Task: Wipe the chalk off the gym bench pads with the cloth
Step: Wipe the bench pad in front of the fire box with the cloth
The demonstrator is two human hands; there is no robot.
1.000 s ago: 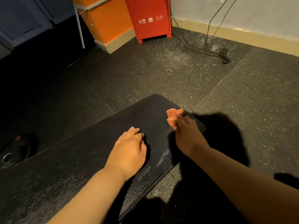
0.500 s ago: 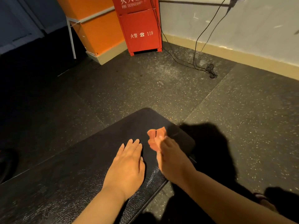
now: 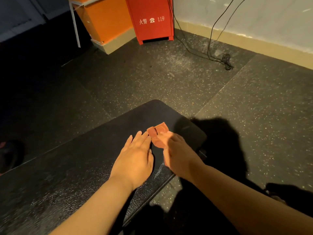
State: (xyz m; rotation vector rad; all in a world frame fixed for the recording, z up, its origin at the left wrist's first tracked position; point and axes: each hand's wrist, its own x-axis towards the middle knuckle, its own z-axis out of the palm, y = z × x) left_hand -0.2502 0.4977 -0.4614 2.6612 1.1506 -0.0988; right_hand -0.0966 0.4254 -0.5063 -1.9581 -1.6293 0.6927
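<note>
- Speckled rubber floor, dim light; black bench pad runs diagonally from lower left to centre.
- Left hand lies flat on the pad, fingers straight and close together, tips just beside the cloth.
- Right hand grips the orange-red cloth, fingers curled round its near end; blurred, so the exact finger layout is unclear. The cloth sits on the pad near the far rounded end.
- Judged step: wiping the far end. To do it well: press firmly, use long strokes, brace with the left hand.
- Pale streaks at the pad's right edge look like chalk, not yet wiped.
- Around, well apart: red fire cabinet, orange box, black cables by the wall.
- In the way: the left hand lies in the likely wipe path; shadow hides the pad's right corner.
</note>
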